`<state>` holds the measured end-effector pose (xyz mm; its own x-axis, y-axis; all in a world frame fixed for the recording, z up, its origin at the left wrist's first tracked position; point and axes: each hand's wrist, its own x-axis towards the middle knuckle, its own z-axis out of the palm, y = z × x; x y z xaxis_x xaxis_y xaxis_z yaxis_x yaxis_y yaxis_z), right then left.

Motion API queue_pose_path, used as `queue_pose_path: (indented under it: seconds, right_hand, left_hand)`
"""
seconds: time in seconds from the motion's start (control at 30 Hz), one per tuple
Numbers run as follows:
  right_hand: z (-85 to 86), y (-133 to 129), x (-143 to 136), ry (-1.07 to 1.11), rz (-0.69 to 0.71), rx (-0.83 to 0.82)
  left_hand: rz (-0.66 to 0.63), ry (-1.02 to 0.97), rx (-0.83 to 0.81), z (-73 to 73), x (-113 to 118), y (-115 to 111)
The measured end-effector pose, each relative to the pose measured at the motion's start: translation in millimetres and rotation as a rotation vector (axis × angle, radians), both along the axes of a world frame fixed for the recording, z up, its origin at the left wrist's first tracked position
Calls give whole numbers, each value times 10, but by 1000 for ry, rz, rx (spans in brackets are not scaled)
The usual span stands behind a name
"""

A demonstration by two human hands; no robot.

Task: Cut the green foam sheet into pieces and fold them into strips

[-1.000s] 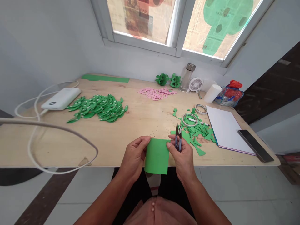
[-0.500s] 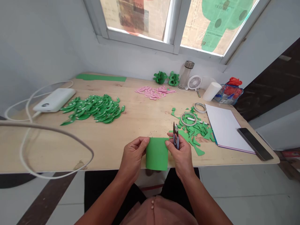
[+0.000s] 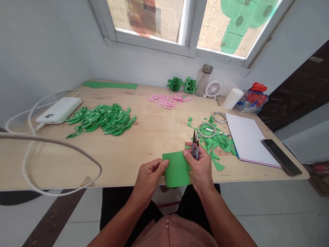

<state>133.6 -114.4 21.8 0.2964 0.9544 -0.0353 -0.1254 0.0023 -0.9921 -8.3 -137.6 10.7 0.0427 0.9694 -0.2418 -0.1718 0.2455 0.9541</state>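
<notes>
Fingers of the left hand (image 3: 147,176) and right hand (image 3: 203,168) clamp the green sheet (image 3: 177,169) by opposite sides, over the front edge of the table (image 3: 151,137); the right also holds the snips (image 3: 197,147). Within half a second the sheet has tilted, setting the left grip lower. Lettering on the window covering (image 3: 210,31) appears illegible.

The person wears a dusty-pink fabric top (image 3: 185,231), w/ soft folds at its L side. On the front of this top, near its upper edge in view, are two small, round, pearl-like pale buttons (image 3: 167,221), one just above the other; a vert. seam (image 3: 169,236) goes down from them. Beyond the top are plain black trousers (image 3: 115,207), one leg toward its L, one toward its R. L hand (image 3: 148,177), R hand (image 3: 202,168) & both forearms (image 3: 122,221) are bare.
</notes>
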Motion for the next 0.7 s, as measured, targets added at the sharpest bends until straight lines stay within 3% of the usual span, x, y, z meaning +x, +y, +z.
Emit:
queue_pose_path:
  seconds: [0.13,0.3,0.43,0.7]
  right_hand:
    - [49,34,-16,-3,-29,14]
    - [102,98,-15,-3,-38,2]
    - [115,165,-16,29,-81,23]
    - [80,226,-96,47,-51,-20]
  left_hand:
    - [-104,13,-54,-12,6,-67]
    - [-105,78,-46,3,14,-125]
    - [-183,41,-88,3,-7,-151]
    - [-260,146,-57,-120,-191,-230]
